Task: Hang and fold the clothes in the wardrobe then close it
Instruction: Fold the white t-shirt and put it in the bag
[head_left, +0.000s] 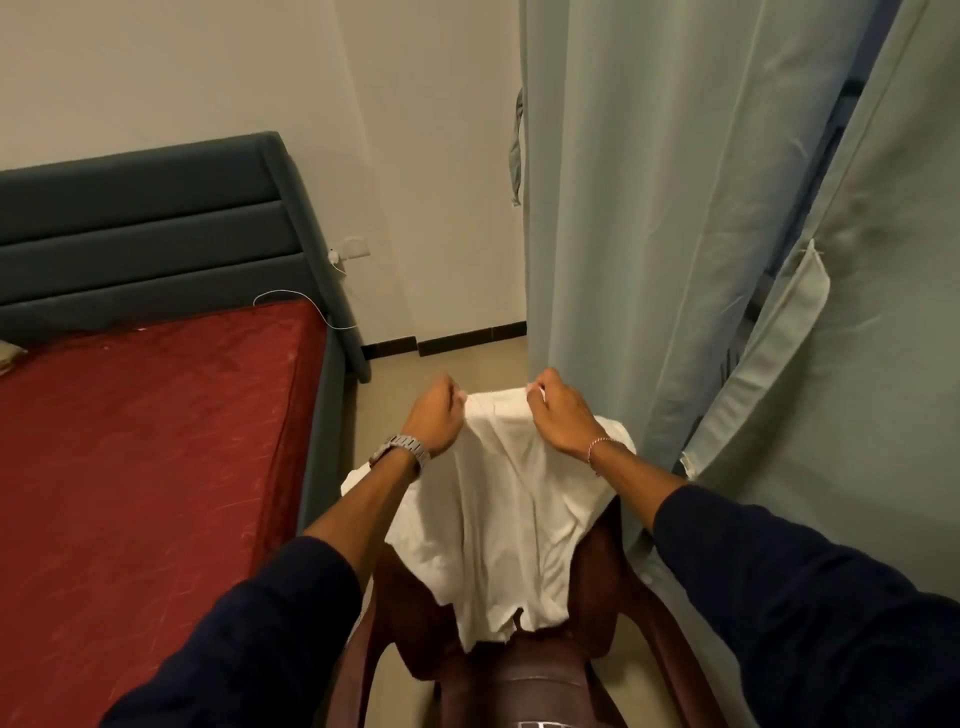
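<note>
Head view: my left hand (435, 415) and right hand (563, 415) each pinch the white cotton garment's (498, 525) top edge, draped over a maroon plastic chair (597, 587) at 6 o'clock.

Both arms reach forward, left hand (435, 415) and right hand (563, 413) pinching (fingers curled), level.

Dim, warm, even indoor light; soft shadows, slight softness, wide-angle bending at edges.

Bed at 9 o'clock: red mattress (145, 441), grey-blue padded headboard (156, 228). Thin white cable (291, 301) ran from wall socket (353, 248) onto mattress corner. Dark brown plastic chair (519, 670) at 6 o'clock.
</note>
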